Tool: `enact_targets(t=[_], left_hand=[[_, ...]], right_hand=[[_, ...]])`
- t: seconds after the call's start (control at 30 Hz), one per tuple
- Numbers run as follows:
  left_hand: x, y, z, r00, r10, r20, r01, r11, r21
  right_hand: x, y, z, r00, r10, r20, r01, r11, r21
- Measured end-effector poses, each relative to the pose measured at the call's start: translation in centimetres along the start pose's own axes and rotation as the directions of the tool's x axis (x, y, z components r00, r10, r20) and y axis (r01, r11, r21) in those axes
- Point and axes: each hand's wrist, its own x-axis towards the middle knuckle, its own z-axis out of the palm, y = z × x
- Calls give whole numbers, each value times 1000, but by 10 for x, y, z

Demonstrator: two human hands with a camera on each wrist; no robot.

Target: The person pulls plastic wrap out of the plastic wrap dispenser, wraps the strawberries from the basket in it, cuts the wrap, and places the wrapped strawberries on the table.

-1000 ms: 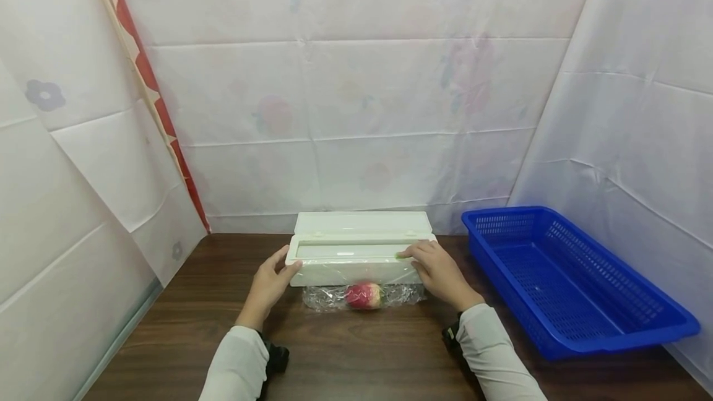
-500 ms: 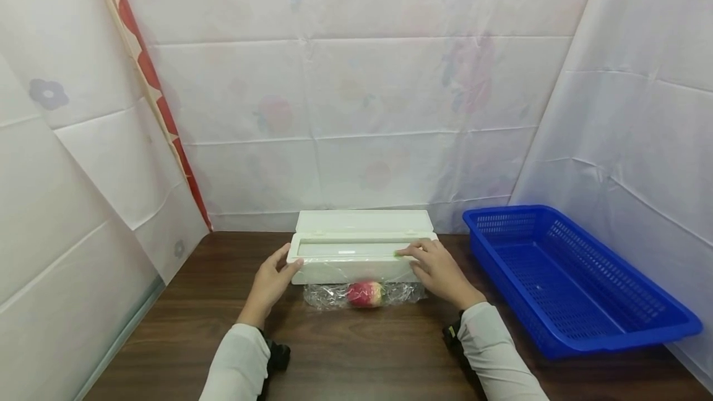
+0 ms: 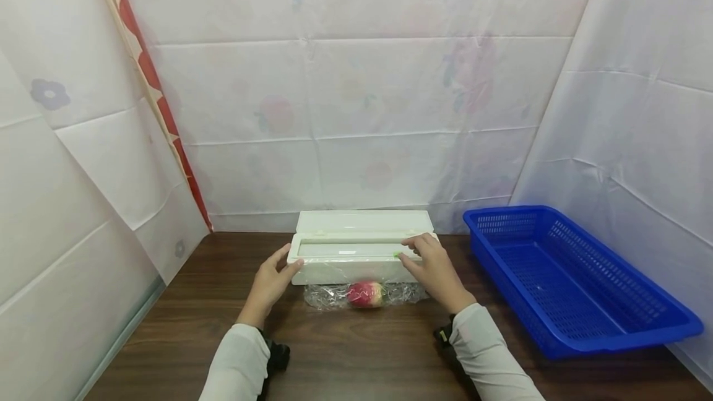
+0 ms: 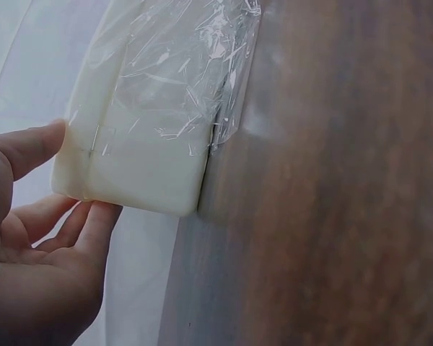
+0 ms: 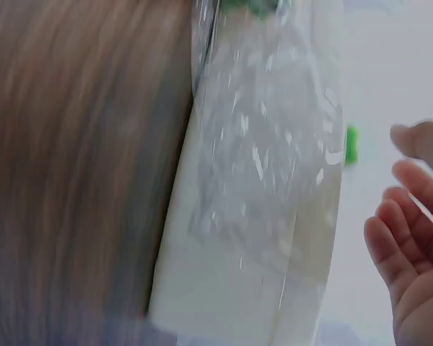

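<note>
A white cling film dispenser (image 3: 345, 272) lies across the table with its lid (image 3: 364, 221) raised at the back. My left hand (image 3: 267, 284) holds its left end, thumb on the front top edge and fingers against the end face. Clear film (image 4: 180, 79) hangs over the dispenser's front. In front lies a red and yellow fruit (image 3: 364, 294) under crinkled film. The right hand (image 3: 437, 272) hovers over the right end, fingers loosely bent and holding nothing. Near its thumb a small green slider (image 5: 351, 145) sits on the dispenser's top edge, apart from the fingers.
A blue perforated plastic basket (image 3: 579, 345) stands at the right of the brown wooden table (image 3: 356, 357). Pale patterned sheeting (image 3: 356, 91) hangs behind and on both sides. A black camera mount is strapped at each wrist.
My right hand has lifted off the green slider and its fingers have spread a little. The left hand stays on the dispenser, which has not visibly moved on the table.
</note>
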Motion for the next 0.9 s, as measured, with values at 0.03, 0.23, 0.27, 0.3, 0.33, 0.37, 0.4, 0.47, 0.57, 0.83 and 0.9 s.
enact_targets(t=[0.03,0.23,0.27,0.3,0.33,0.37,0.4,0.47,0.57,0.83,0.9], left_hand=[[0,0,0,1000,0,-1,0,1000,-1],[0,0,0,1000,-5,0,5,1000,1],[0,0,0,1000,-9,-1,9,1000,2],[0,0,0,1000,-12,-1,12,1000,4],[0,1,0,1000,-14,-1,14,1000,4],[0,1,0,1000,-17,-1,17,1000,6],[-1,1,0,1000,-19,-1,19,1000,5],[-1,1,0,1000,-20,1,20,1000,5],[-1,1,-1,1000,-19,3,19,1000,4],[-1,0,-1,1000,-12,9,12,1000,0],[-1,0,-1,1000,-12,10,12,1000,-2]], right_hand=[[0,-2,2,1000,-1,-13,1,1000,11],[-4,-4,14,999,-9,-53,8,1000,-10],[-5,-4,15,999,-8,-52,7,1000,-17],[-5,-3,16,999,-7,-53,6,1000,-21],[-6,-1,17,999,-9,-53,7,1000,-29],[-6,0,18,999,-8,-51,6,999,-33],[-7,1,19,999,-8,-50,7,999,-37],[-7,2,19,999,-6,-47,4,1000,-31],[-7,2,18,999,10,-35,-10,1000,-18],[-5,0,16,997,72,6,-73,997,19],[-5,0,16,997,79,11,-80,997,19]])
